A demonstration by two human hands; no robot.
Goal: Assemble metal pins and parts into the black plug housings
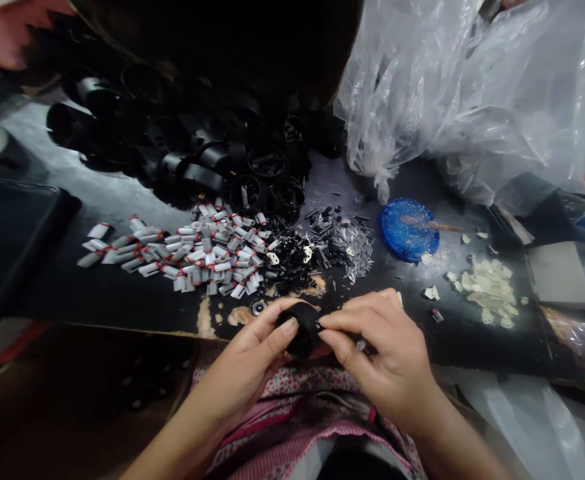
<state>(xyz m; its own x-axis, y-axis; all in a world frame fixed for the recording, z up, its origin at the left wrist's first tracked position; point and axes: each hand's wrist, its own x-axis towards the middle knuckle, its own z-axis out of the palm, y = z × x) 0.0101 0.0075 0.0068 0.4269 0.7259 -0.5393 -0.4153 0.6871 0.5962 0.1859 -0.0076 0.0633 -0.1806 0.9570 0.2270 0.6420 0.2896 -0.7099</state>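
Note:
Near the table's front edge, my left hand (267, 340) is wrapped round a black round plastic housing (299, 343), its thumb over the rim. My right hand (382, 340) pinches thumb and forefinger at the housing's right side. Whatever lies between those fingertips is too small to name. A small dark piece (365, 347) shows under the curled fingers of the same hand. Just beyond the hands lie a heap of grey plastic pieces with red rings (212, 253), black springs and small parts (295, 257), and thin grey pieces (352, 247).
Many black housings (172, 147) are piled at the back left. A blue lid (407, 230) with a stick across it holds something greasy-looking. Pale flat pieces (492, 287) lie at right, clear plastic bags (422, 87) behind. A dark tray (12, 247) stands at far left.

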